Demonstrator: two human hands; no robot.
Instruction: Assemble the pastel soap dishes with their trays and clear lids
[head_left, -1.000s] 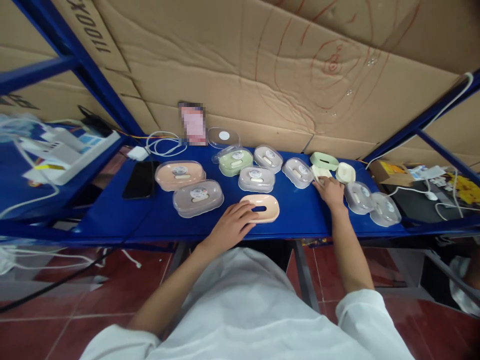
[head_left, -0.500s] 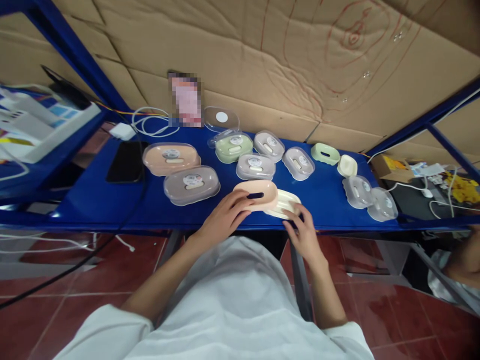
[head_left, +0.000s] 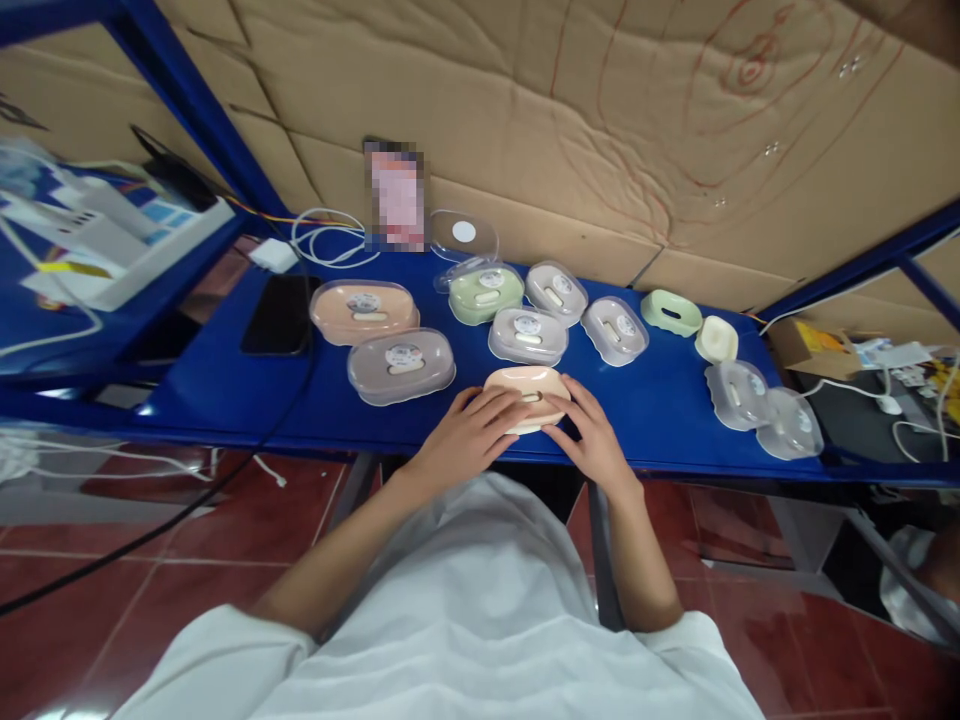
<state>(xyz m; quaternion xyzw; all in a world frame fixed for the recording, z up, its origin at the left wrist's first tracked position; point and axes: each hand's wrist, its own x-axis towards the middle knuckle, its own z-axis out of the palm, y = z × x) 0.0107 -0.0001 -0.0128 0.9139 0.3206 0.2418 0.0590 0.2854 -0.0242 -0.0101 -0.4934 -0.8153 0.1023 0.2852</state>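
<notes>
Both hands grip a peach soap dish with a dark oval slot, at the near edge of the blue table. My left hand wraps its left side, the fingers reaching over the top. On the right side, my right hand is closed with fingertips along the rim. A cream tray shows in part beneath the peach piece. Just beyond my left hand sits a grey soap dish under a clear lid, and behind it a lidded peach one.
Farther back stand a lidded green soap dish and several grey ones. A bare green dish and cream piece lie at right, near clear lids. At left are a black phone and a white charger.
The peach dish and the cream tray, side by side before, are now stacked with the peach piece on top. My right hand has moved in toward my left. The view has shifted slightly.
</notes>
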